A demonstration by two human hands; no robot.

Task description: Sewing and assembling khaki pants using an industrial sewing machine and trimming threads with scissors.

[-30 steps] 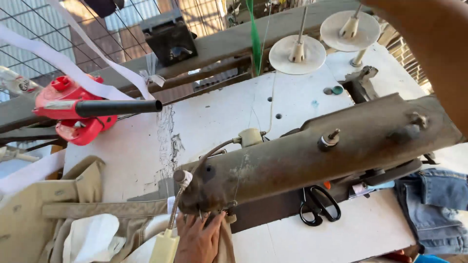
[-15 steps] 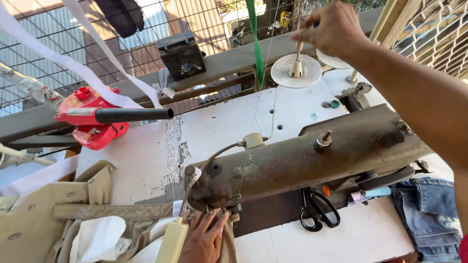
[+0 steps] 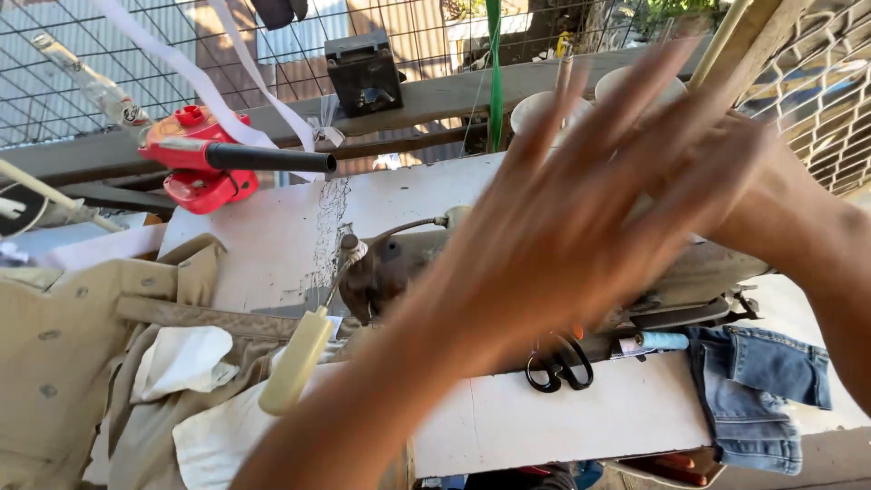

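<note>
My left hand (image 3: 562, 227) sweeps across the middle of the view, blurred, fingers spread and holding nothing; its forearm rises from the lower left. My right arm comes in from the right edge, and my right hand (image 3: 735, 154) merges with the blur behind the left one, so its grip is unclear. Behind them a worn dark sewing machine (image 3: 386, 272) sits on a white table (image 3: 263, 236). A khaki garment (image 3: 73, 345) lies at the left, with a cream handle (image 3: 295, 363) over it.
Black scissors (image 3: 558, 367) and a blue thread spool (image 3: 662, 340) lie under the machine body. Folded denim (image 3: 762, 390) hangs off the right. A red tool with a black handle (image 3: 195, 159), a black box (image 3: 363, 73) and white thread-stand discs (image 3: 535, 109) stand along the back rail.
My left hand left its place under the machine head and rose across the view. My right hand came down from the thread stand. The camera moved closer and to the left.
</note>
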